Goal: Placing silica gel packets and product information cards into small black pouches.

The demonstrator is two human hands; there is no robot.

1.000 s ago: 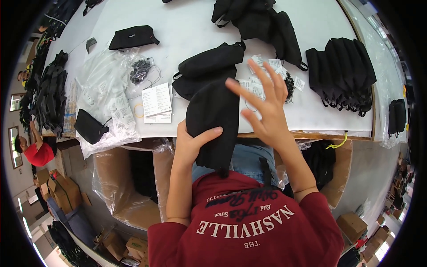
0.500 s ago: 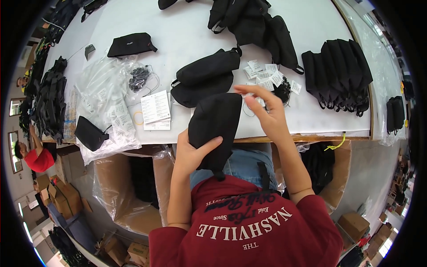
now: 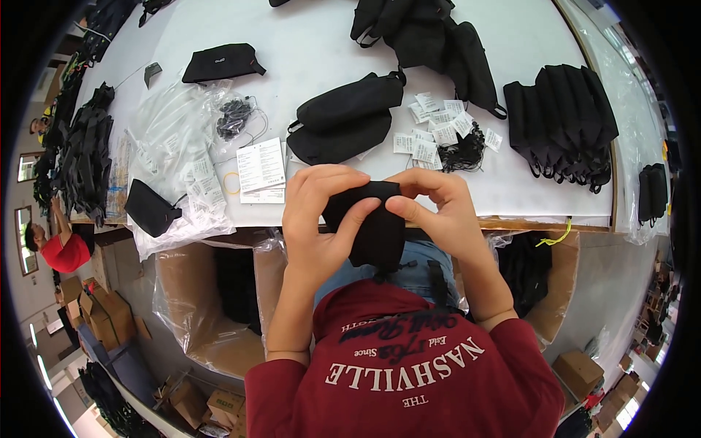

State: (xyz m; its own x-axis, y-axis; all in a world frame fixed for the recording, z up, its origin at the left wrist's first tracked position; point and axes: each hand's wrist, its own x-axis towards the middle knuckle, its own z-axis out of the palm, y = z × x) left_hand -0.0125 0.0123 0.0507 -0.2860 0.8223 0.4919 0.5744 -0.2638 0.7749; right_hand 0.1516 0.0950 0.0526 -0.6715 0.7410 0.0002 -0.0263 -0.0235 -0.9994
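Both my hands hold a black fabric pouch [image 3: 381,239] upright at the table's front edge, close to my body. My left hand [image 3: 312,215] grips its left side, thumb on the near face. With thumb and index finger, my right hand [image 3: 439,212] pinches the pouch's upper right corner. Part of the pouch's top is hidden behind my fingers. Just beyond lie two more black pouches [image 3: 343,120], one overlapping the other. White tags with black cords [image 3: 447,133] form a loose heap past my right hand.
Stacked black pouches [image 3: 561,124] stand at the right; others [image 3: 431,55] are piled at the back. On the left are printed white cards [image 3: 261,171], clear plastic bags [image 3: 171,135], a black pouch [image 3: 224,63] and a smaller one [image 3: 151,207]. Open cartons [image 3: 208,310] sit below the table edge.
The pouch has come lower and tilts with its top toward me. My right hand, apart from it before, now pinches its top corner. My left hand has shifted up the pouch.
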